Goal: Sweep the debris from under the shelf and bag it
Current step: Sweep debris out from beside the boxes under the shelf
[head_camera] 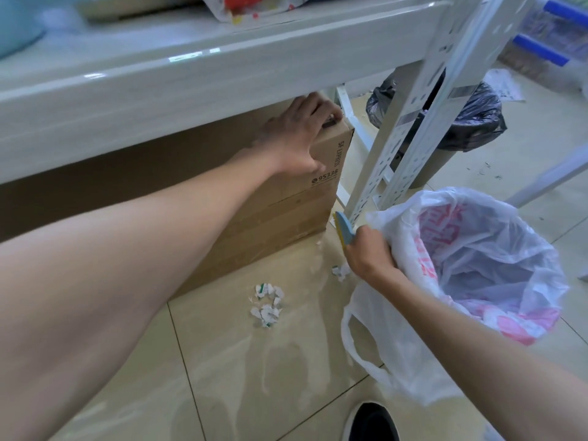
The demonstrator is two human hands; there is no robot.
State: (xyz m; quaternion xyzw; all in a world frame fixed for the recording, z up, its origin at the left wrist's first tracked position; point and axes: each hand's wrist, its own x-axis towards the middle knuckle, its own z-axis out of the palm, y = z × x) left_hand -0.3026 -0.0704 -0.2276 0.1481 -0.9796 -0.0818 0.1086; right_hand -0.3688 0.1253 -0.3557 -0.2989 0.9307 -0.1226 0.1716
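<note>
A brown cardboard box [280, 205] stands on the floor under the white shelf [178, 81]. My left hand [296, 135] grips the box's top right corner. A pile of torn white paper scraps [266, 305] lies on the tiles in front of the box, and a smaller scrap [340, 271] lies further right. My right hand [370, 254] holds a small blue and yellow brush [343, 230] beside the shelf's upright post, and also the rim of a white plastic bag [471, 281] with pink print, which stands open on the floor.
The shelf's perforated white post [423, 100] rises on the right. Behind it stands a bin lined with a black bag [467, 122]. More small scraps [486, 168] lie on the tiles beyond. A black shoe [374, 421] shows at the bottom edge.
</note>
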